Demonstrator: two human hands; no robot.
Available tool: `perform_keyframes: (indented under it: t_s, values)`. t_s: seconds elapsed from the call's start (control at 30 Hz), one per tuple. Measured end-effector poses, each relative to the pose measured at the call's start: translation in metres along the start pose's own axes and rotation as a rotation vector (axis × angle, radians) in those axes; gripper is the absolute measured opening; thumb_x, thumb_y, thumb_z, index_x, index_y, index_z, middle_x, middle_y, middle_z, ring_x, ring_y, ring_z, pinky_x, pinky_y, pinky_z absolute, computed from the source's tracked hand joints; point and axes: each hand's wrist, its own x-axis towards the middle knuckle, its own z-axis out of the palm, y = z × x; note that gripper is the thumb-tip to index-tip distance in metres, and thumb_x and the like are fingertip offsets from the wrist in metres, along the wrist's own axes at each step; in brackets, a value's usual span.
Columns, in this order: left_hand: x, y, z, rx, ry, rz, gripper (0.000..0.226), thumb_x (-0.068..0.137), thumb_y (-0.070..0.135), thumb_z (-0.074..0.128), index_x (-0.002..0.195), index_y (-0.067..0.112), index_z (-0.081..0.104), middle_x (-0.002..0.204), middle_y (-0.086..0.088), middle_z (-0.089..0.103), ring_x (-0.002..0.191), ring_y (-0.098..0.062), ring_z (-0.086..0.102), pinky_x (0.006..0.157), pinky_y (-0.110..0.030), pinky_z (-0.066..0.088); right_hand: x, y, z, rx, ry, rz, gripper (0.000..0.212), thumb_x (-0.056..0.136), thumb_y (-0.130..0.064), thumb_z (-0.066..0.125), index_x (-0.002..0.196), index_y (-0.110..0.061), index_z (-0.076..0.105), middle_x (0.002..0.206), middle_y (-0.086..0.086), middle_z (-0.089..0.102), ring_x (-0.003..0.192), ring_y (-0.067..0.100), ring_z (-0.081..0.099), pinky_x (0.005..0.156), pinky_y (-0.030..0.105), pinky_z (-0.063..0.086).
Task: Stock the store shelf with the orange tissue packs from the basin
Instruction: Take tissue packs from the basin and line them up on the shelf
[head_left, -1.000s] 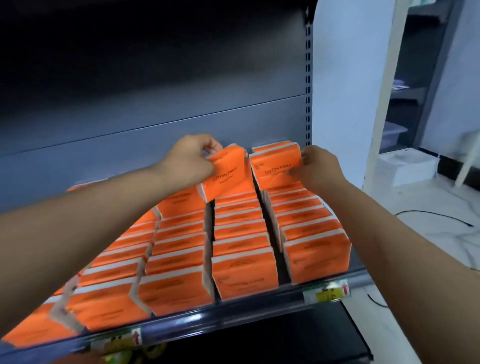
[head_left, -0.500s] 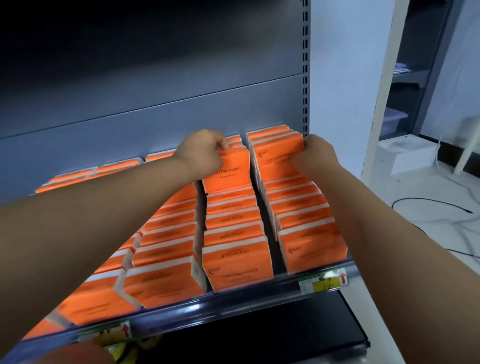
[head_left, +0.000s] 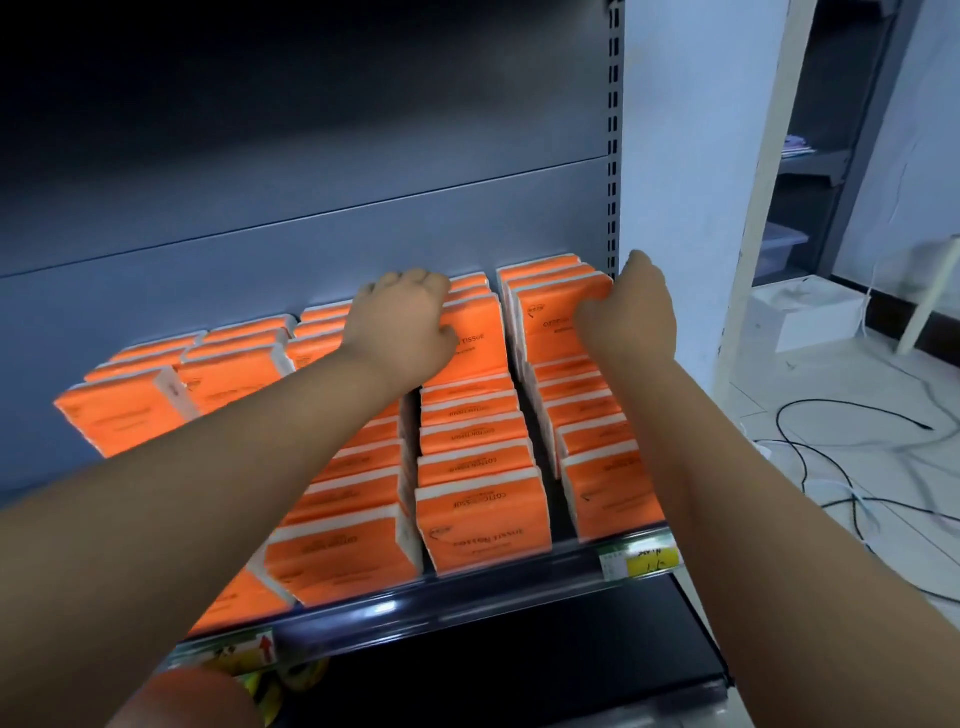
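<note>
Reaching where, those two hands?
— Both to the back of the shelf (head_left: 467, 597). The left hand (head_left: 400, 322) is on the upright pack (head_left: 478, 343) in the second column from the right. Its fingers (head_left: 415, 283) curl over the top edge and the thumb lies on the orange front, pinching it.

And the right hand (head_left: 631, 312)?
— It grips the end pack (head_left: 545, 322) in the rightmost column. The thumb is on the front face and the fingers wrap round the far side, next to the slotted upright (head_left: 614, 156).

Where do the other tissue packs (head_left: 483, 525) sit?
— In columns across the shelf, standing on edge one behind another, the foremost at the shelf's front edge. A yellow price tag (head_left: 644, 561) is stuck there on the right.

Anything beyond?
— Black cables (head_left: 831, 441) on the pale floor and a white box (head_left: 800, 312) near the wall.
</note>
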Motion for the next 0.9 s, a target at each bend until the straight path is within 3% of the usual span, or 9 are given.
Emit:
perform_keyframes:
  t_s: [0.13,0.3,0.53,0.7,0.77,0.9]
  values:
    - [-0.046,-0.015,-0.019,0.019,0.141,-0.025,0.051,0.092,0.043,0.056,0.135,0.016,0.057,0.139,-0.008,0.060,0.134,-0.035,0.049,0.118,-0.056,0.031,-0.041,-0.016,0.008,0.013,0.035,-0.210,0.051,0.092,-0.033,0.046,0.136,-0.008,0.054,0.130,0.012,0.059,0.121,0.033,0.055,0.093,0.041,0.047]
    - [-0.153,-0.064,-0.031,0.102,0.148,-0.168,0.071,0.091,0.056,0.036,0.147,0.014,0.049,0.155,-0.010,0.048,0.147,-0.037,0.038,0.120,-0.061,0.025,-0.119,-0.065,0.028,0.022,-0.167,-0.464,0.056,0.101,-0.034,0.051,0.149,-0.005,0.045,0.147,0.015,0.052,0.141,0.031,0.041,0.113,0.040,0.037]
    - [-0.328,-0.155,-0.057,0.219,0.087,-0.500,0.070,0.094,0.057,0.041,0.146,0.013,0.052,0.155,-0.010,0.050,0.147,-0.039,0.039,0.116,-0.064,0.029,-0.289,-0.164,0.069,0.129,-0.540,-0.696,0.061,0.097,-0.044,0.052,0.147,-0.010,0.046,0.143,0.013,0.053,0.136,0.030,0.046,0.112,0.039,0.039]
    - [-0.424,-0.199,-0.068,0.249,0.049,-0.648,0.071,0.091,0.057,0.042,0.142,0.010,0.056,0.150,-0.012,0.054,0.141,-0.041,0.046,0.113,-0.062,0.035,-0.412,-0.205,0.113,0.220,-0.767,-0.720,0.059,0.098,-0.046,0.048,0.145,-0.009,0.047,0.141,0.011,0.055,0.135,0.028,0.045,0.118,0.049,0.032]
    - [-0.461,-0.217,-0.066,0.255,0.040,-0.726,0.071,0.090,0.057,0.043,0.141,0.010,0.057,0.149,-0.013,0.056,0.139,-0.041,0.049,0.113,-0.061,0.036,-0.457,-0.212,0.132,0.203,-0.899,-0.713,0.055,0.101,-0.040,0.052,0.145,-0.008,0.046,0.142,0.013,0.054,0.136,0.030,0.044,0.114,0.043,0.034]
    - [-0.528,-0.245,-0.049,0.211,-0.063,-0.922,0.064,0.094,0.054,0.053,0.142,0.011,0.054,0.151,-0.011,0.054,0.142,-0.040,0.044,0.116,-0.058,0.033,-0.524,-0.210,0.167,0.090,-1.127,-0.713,0.049,0.101,-0.043,0.051,0.138,-0.011,0.049,0.140,0.013,0.054,0.133,0.033,0.046,0.106,0.045,0.041]
